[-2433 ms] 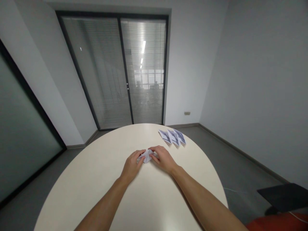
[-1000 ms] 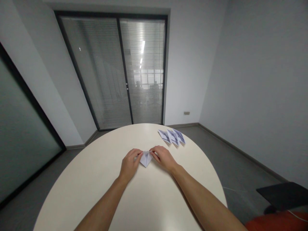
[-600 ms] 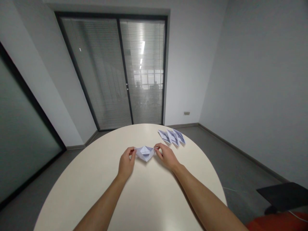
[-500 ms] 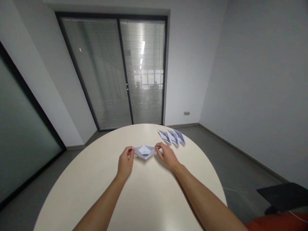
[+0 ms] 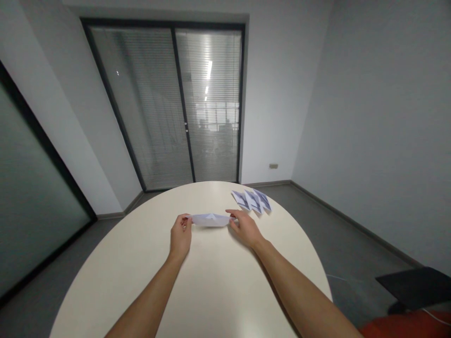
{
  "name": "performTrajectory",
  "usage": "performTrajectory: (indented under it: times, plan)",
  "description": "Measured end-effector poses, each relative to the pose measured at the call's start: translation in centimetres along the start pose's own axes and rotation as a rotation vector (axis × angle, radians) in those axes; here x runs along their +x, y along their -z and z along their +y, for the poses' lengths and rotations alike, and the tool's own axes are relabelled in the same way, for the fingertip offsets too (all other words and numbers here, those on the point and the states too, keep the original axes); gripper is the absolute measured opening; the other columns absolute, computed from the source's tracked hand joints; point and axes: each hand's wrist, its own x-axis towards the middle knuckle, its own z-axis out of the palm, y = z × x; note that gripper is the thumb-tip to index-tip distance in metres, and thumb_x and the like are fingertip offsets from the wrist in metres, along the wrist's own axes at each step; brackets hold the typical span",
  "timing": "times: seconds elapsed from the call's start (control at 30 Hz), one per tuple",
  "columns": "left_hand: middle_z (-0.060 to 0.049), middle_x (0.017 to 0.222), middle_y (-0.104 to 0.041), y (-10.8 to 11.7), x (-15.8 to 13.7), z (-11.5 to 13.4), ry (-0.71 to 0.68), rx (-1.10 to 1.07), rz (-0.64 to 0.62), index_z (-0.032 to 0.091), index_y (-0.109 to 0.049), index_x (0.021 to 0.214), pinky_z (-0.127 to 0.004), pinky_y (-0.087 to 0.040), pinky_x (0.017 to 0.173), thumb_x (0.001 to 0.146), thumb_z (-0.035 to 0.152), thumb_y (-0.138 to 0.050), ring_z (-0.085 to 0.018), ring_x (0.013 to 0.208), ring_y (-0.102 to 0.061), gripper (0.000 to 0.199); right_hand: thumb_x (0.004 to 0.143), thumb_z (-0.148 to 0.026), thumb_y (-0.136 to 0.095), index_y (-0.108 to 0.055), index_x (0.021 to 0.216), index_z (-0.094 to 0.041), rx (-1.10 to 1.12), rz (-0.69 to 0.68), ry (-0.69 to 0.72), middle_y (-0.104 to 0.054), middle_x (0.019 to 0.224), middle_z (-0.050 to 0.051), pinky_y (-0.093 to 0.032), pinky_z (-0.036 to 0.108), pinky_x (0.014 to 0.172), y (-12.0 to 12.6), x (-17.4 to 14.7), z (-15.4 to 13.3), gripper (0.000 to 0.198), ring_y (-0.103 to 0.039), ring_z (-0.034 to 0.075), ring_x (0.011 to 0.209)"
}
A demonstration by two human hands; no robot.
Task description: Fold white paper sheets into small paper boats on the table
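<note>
A folded white paper boat (image 5: 210, 220) is stretched between my two hands, just over the round table. My left hand (image 5: 181, 233) pinches its left tip between thumb and fingers. At the other end, my right hand (image 5: 245, 228) grips the right tip, its index finger lifted off the paper. The boat looks long and narrow, with a small peak showing at the middle of its upper edge. Beyond my right hand lie three folded paper pieces (image 5: 252, 201), overlapping in a row near the table's far right edge.
The cream round table (image 5: 207, 291) fills the middle of the view. A black flat object (image 5: 416, 286) and something red (image 5: 401, 326) are at the lower right, off the table. Glass doors with blinds (image 5: 169, 103) stand behind.
The paper boat has been pulled from a wide, open diamond into a longer, flatter strip. My left hand moved slightly left, and my right index finger straightened.
</note>
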Motion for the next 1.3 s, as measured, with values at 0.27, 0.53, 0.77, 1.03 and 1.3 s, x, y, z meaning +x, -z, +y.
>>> performTrajectory:
  times: [0.27, 0.53, 0.77, 1.03, 1.3]
  plan:
    - [-0.006, 0.090, -0.069, 0.0, -0.4, 0.4, 0.000, 0.024, -0.032, 0.020, -0.062, 0.097, -0.032, -0.053, 0.075, 0.087, 0.044, -0.056, -0.022, 0.086, -0.066, 0.027, 0.090, -0.013, -0.051, -0.068, 0.117, -0.017, -0.057, -0.080, 0.017, -0.071, 0.111, 0.009, -0.046, 0.033, 0.096, 0.4, -0.1, -0.6, 0.032, -0.062, 0.022, 0.107]
    - [-0.007, 0.097, -0.070, -0.3, -1.1, 2.4, -0.069, 0.009, -0.133, 0.020, -0.064, 0.098, -0.031, -0.055, 0.076, 0.090, 0.038, -0.054, -0.021, 0.092, -0.067, 0.022, 0.077, -0.033, -0.072, -0.045, 0.145, -0.015, -0.080, -0.066, 0.169, -0.055, 0.141, 0.017, -0.032, 0.048, 0.113, -0.1, -0.4, -2.1, 0.075, -0.048, 0.031, 0.131]
    - [-0.008, 0.105, -0.071, -0.6, -1.4, 2.3, -0.155, 0.128, -0.185, 0.020, -0.063, 0.105, -0.037, -0.056, 0.085, 0.092, 0.032, -0.051, -0.022, 0.097, -0.068, 0.021, 0.086, -0.029, -0.067, -0.057, 0.132, -0.018, -0.085, -0.103, 0.180, -0.068, 0.120, 0.012, -0.044, 0.039, 0.097, -0.3, -0.4, -2.4, 0.049, -0.061, 0.026, 0.109]
    - [-0.010, 0.137, -0.061, -0.6, -2.5, 4.3, -0.683, 0.640, -0.309, 0.022, -0.056, 0.130, -0.052, -0.027, 0.117, 0.088, 0.018, -0.058, -0.028, 0.129, -0.052, 0.042, 0.087, -0.019, -0.065, -0.066, 0.109, -0.021, -0.106, -0.103, 0.141, -0.070, 0.101, 0.005, -0.046, 0.030, 0.084, -0.2, -0.4, -2.5, 0.022, -0.062, 0.020, 0.095]
    - [-0.006, 0.106, -0.074, -1.0, -2.6, 4.4, -0.657, 0.751, -0.501, 0.026, -0.069, 0.110, -0.053, -0.028, 0.115, 0.094, 0.020, -0.053, -0.025, 0.105, -0.064, 0.023, 0.090, -0.020, -0.062, -0.069, 0.097, -0.022, -0.160, -0.163, 0.204, -0.071, 0.094, 0.003, -0.045, 0.027, 0.080, -0.3, -0.4, -2.8, 0.010, -0.063, 0.018, 0.090]
